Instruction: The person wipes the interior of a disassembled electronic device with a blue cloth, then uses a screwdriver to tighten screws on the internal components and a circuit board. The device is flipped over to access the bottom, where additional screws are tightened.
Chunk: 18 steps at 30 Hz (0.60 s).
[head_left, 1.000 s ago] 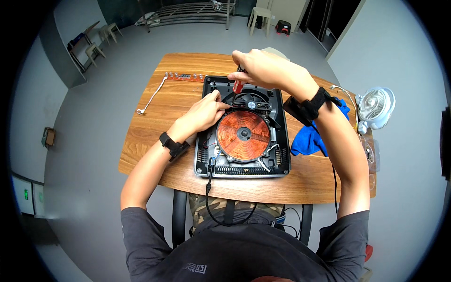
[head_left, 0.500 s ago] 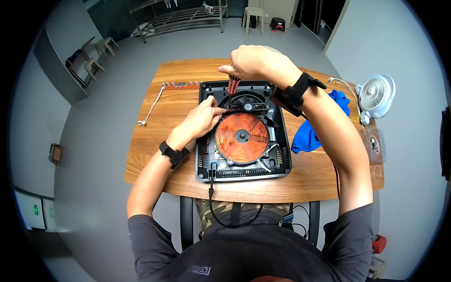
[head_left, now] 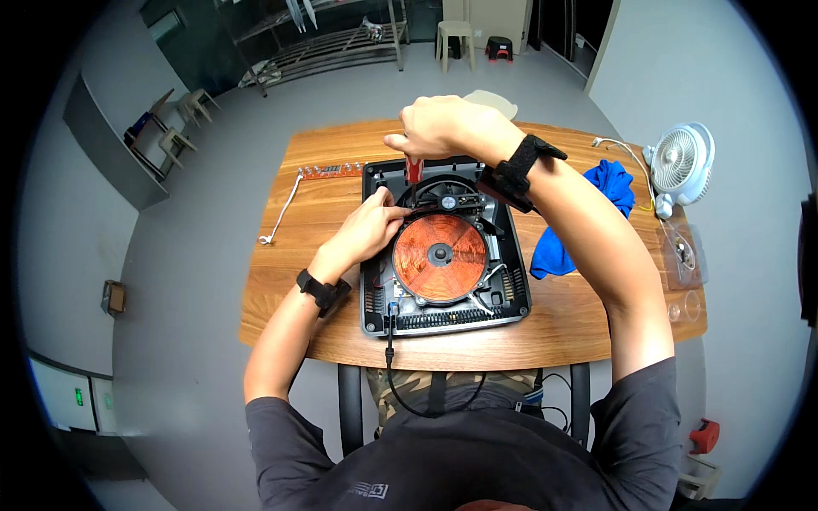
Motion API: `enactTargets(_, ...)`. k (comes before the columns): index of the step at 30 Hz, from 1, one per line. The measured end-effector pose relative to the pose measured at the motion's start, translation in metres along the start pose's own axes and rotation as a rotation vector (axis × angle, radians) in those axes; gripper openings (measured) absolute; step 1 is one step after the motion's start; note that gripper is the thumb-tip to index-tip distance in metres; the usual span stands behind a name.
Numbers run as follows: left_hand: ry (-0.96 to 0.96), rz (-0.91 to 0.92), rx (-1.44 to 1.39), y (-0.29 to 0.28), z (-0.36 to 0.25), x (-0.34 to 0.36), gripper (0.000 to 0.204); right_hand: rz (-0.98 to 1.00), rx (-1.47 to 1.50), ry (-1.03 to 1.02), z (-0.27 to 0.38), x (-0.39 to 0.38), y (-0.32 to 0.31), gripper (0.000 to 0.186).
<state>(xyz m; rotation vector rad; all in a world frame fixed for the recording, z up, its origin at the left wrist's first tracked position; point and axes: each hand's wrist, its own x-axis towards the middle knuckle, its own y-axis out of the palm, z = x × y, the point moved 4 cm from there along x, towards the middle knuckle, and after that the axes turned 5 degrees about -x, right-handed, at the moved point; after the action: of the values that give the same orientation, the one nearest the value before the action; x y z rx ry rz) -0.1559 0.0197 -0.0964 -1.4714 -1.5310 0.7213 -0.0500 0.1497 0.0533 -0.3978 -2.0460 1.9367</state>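
On a wooden table [head_left: 276, 294] lies an opened black appliance housing [head_left: 515, 294] with a round copper coil [head_left: 426, 268], a black fan and dark parts behind the coil. My right hand [head_left: 434, 126] is closed round the red patterned handle of a screwdriver [head_left: 414, 170], held upright over those parts; its tip is hard to make out. My left hand [head_left: 371, 223] reaches to the coil's back left edge beside the screwdriver's shaft, its fingers bent and pressed down; what they hold, if anything, is hidden. A black cord [head_left: 389, 350] runs from the housing's front.
A small circuit board [head_left: 332, 171] with a white cable lies at back left. A blue cloth [head_left: 554, 251], small white fan [head_left: 682, 162], clear plastic tray [head_left: 690, 255] and pale object [head_left: 494, 104] are at back and right. Stools [head_left: 453, 38] and a metal bed frame [head_left: 319, 51] stand beyond.
The view has shifted, so the table sits lower in it. My right hand has turned slightly on the screwdriver handle; my left hand stays at the same spot by the coil.
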Motion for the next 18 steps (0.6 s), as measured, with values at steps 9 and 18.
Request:
enactTargets(9,-0.003,0.018,-0.008,0.003,0.004,-0.001,0.029,0.138,0.201,0.06,0.004,-0.013,-0.011,0.048)
enactTargets(18,0.012,0.026,-0.013,0.002,0.001,0.003,0.029,0.07,0.101,0.028,-0.012,-0.002,0.006,0.049)
